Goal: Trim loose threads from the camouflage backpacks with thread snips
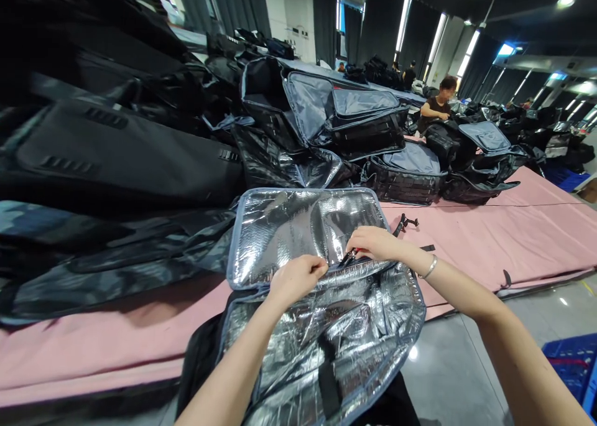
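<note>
In front of me an insulated bag (pixel 336 326) lies with its lid (pixel 303 227) folded back, showing a shiny silver foil lining and grey-blue edge binding. My left hand (pixel 298 275) is closed in a pinch at the seam between lid and body; whatever its fingertips hold is too small to make out. Just to the right, my right hand (pixel 375 244) is closed around small dark thread snips (pixel 349 257) with a touch of red. Their tip points left toward the seam by my left fingers. A black strap (pixel 329 382) crosses the lining below.
A pink-covered table (pixel 466 239) runs under the bag. Black and camouflage bags (pixel 112 158) are piled on the left, with more open bags (pixel 405 171) behind. A co-worker (pixel 436 106) stands farther back. Blue crates (pixel 571 364) are at lower right.
</note>
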Demonstrator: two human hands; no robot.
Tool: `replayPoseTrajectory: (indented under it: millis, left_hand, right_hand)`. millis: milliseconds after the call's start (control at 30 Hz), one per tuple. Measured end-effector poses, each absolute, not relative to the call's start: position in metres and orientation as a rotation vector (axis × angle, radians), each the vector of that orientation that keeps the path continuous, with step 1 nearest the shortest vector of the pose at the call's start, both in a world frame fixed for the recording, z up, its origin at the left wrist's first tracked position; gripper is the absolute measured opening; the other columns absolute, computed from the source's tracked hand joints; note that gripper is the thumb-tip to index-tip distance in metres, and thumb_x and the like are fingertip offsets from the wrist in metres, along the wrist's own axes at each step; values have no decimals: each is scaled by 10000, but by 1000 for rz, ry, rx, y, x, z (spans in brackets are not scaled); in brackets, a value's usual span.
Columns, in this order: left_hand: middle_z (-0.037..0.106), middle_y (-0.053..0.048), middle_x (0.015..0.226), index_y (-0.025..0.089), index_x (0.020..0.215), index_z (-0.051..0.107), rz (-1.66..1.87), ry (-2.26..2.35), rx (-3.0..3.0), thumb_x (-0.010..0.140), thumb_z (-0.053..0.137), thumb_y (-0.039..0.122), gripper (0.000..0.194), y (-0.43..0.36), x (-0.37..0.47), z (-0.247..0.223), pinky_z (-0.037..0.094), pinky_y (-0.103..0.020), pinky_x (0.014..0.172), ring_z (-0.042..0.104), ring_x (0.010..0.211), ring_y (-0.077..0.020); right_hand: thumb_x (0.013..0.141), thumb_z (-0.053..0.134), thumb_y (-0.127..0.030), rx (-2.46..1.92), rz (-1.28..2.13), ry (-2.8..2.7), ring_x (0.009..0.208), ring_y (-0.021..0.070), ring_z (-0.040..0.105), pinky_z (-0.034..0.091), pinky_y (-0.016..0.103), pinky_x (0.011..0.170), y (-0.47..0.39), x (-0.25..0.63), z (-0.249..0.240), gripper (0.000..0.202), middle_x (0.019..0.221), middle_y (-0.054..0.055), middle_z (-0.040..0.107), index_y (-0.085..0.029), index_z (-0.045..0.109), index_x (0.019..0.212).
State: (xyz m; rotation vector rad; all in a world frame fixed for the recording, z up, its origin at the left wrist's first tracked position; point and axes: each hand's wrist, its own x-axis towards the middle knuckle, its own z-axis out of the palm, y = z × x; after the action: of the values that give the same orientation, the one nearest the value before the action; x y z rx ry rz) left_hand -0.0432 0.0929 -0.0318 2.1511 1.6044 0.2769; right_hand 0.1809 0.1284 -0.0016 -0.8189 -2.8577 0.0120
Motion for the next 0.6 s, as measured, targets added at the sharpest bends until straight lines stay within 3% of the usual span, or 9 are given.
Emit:
replayPoseTrajectory:
  millis: [600]
  left_hand:
    - [650,-9,899,246,796,628,287,1557,2311,856,375,310,267,88,-45,-38,371,-259,627,585,784,-175]
  right_hand:
    - [853,566,-160,-629,15,-2915,770,173,438,378,250,682,136,169,-8,74,769,22,585,-168,591,785]
